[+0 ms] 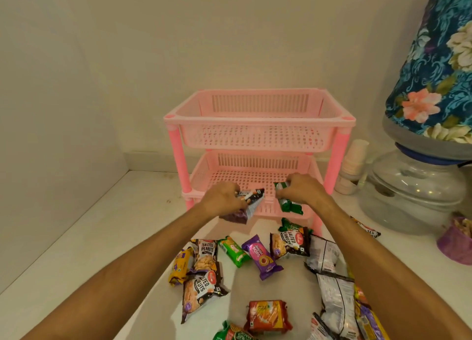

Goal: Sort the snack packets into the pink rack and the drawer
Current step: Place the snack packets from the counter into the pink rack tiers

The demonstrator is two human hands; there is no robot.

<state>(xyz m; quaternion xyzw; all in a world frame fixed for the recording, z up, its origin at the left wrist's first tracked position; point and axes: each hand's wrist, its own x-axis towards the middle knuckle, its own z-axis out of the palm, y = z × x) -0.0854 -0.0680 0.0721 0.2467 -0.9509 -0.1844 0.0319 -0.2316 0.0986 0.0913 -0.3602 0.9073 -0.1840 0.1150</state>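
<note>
1. Readable print: two packets in the loose pile carry "SALTED PEANUTS", one at lower left of centre (206,253) and one right of centre (290,240). A third packet (201,294) below the first shows the same wording, partly cut off. Print on the other wrappers is too small or too tilted to read.
2. The pink rack (259,121) stands at frame centre on the white counter (76,250), against the back wall. It has two slotted tiers; no packet lies in either tier.
3. The left hand (221,198) is at the front rim of the lower tier. Its fingers are curled round a dark peanut packet (251,199), which points toward frame centre, and a purple packet (235,215) hangs beneath the same hand.
4. The right hand (302,189) is at the same rim, just right of the left hand. Its fingers are curled round green packets (288,203), which project left and downward from the grip.
5. The held packets are over the front edge of the lower tier; whether they touch it cannot be told.
6. The remaining packets lie on the counter below the hands, among them a green biscuit pack (233,251), a purple pack (260,256), an orange-red pack (267,316) and silver-backed bags (332,296).
7. At right stand a clear water dispenser base (413,189) under a floral cover (439,66), with stacked paper cups (353,166) beside it.
</note>
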